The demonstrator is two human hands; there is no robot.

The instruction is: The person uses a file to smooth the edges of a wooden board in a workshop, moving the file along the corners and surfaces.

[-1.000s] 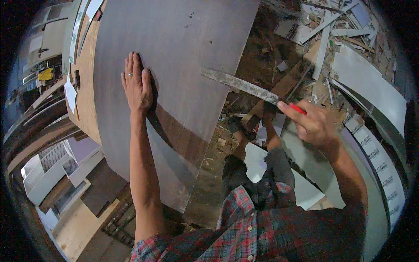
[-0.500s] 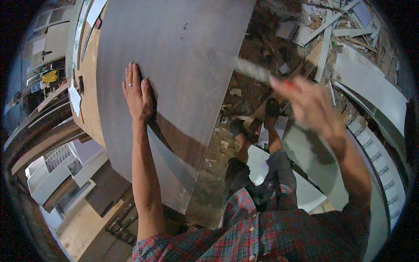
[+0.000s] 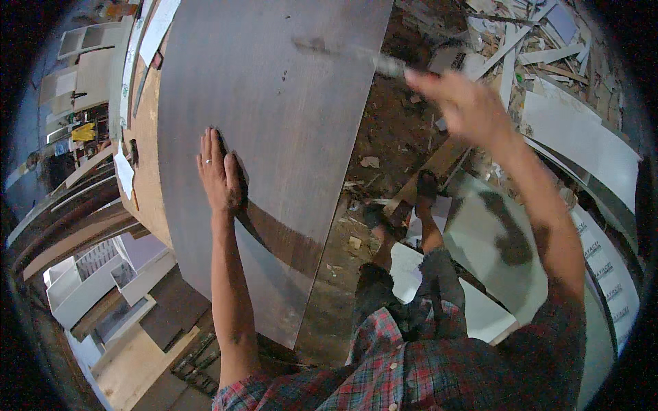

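Note:
A large brown wood-grain board (image 3: 274,137) lies in front of me. My left hand (image 3: 221,175) rests flat on its face, fingers stretched out, a ring on one finger. Beyond the board's right edge, my right hand (image 3: 456,103) is closed around a long, thin, file-like tool (image 3: 391,66). A touch of red shows by its grip. The tool reaches leftward over the board's right edge and is smeared by motion; I cannot tell whether it touches the board.
A lighter wooden surface (image 3: 146,157) with paper and strips borders the board's left side. Scrap strips (image 3: 510,55) pile up at the far right. White panels (image 3: 582,133) lean at right. My feet stand on a littered floor (image 3: 380,147) with offcuts.
My right hand has moved up and to the left, carrying the tool across the board's edge. My left hand stays on the board; the view has shifted slightly.

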